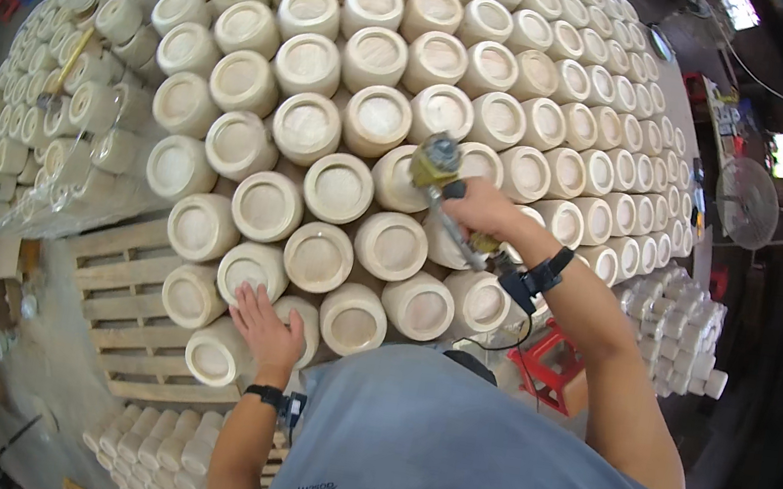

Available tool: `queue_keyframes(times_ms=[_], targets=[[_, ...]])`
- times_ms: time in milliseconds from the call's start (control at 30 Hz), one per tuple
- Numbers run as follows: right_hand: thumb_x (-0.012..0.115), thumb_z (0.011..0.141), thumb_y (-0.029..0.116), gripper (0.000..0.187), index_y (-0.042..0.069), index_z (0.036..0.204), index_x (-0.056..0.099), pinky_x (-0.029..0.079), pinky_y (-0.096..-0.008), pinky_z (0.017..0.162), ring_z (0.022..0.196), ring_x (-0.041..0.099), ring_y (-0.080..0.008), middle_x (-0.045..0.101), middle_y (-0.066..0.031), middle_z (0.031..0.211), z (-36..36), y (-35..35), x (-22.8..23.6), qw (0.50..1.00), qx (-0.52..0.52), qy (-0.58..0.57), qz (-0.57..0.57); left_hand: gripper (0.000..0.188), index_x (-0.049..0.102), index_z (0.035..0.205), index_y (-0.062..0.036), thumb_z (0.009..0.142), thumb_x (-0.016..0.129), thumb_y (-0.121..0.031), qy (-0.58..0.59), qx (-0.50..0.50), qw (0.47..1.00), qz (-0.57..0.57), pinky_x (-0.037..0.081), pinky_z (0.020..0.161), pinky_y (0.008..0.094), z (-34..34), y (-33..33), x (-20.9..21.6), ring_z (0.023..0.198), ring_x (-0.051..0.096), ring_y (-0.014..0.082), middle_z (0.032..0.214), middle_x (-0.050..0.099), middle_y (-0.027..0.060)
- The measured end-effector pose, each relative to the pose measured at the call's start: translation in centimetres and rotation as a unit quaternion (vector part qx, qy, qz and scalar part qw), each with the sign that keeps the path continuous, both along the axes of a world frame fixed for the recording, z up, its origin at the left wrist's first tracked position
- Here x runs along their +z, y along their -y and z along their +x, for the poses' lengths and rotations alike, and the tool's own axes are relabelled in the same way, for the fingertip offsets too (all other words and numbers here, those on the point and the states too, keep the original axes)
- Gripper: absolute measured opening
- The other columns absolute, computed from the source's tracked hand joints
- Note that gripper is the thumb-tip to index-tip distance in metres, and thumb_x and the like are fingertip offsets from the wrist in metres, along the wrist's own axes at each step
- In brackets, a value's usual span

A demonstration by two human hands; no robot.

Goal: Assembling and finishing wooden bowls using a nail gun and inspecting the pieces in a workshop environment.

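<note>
Pale, barrel-shaped pots (320, 257) stand packed in rows, their round, recessed ends facing up. My left hand (268, 325) lies on the near-left edge of the group, fingers stretched out and touching the rim of one pot (252, 275). A tilted pot (216, 360) lies just left of that hand. My right hand (484, 213) is wrapped round a yellow-and-grey hand tool (438, 161) with a rounded head, shaped somewhat like a spray gun. The tool is above the pots right of the middle; whether it touches one, I cannot tell.
A slatted wooden pallet (119, 296) shows at the left. More pale pieces sit under plastic (79, 191) at far left and in a stack (675, 329) at right. A red stool (554, 368) stands beside my right arm, and a fan (748, 203) is farther right.
</note>
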State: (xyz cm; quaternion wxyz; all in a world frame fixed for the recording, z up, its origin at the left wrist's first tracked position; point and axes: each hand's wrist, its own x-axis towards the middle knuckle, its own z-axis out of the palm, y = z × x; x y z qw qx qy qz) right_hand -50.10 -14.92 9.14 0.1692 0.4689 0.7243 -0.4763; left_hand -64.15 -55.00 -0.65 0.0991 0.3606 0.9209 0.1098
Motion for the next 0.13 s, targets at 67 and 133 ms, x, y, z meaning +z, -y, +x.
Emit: queue_keyframes(times_ms=[67,133], targets=[[0.066,0.081,0.021,0.028,-0.007,0.073,0.069,0.053,-0.0374,0.051,0.051,0.065,-0.0221,0.066,-0.0131,0.06,-1.6,1.8,2.4,0.998,0.052,0.026,-0.011,0.077,0.034,0.15,0.0044,0.088,0.058,-0.036,0.016,-0.002,1.0,0.01,0.01,0.123,0.0594,0.0,0.5,-0.3,0.153,0.018,0.0414,0.16,0.029,0.0273],[0.064,0.082,0.02,0.026,-0.004,0.075,0.071,0.055,-0.0402,0.058,0.053,0.066,-0.0243,0.068,-0.0113,0.061,-1.9,2.5,1.3,0.997,0.072,0.007,0.022,0.078,0.034,0.15,0.0047,0.087,0.061,-0.033,-0.004,0.005,1.0,-0.001,0.008,0.121,0.0638,-0.1,0.9,-1.1,0.153,0.017,0.0432,0.161,0.028,0.0267]])
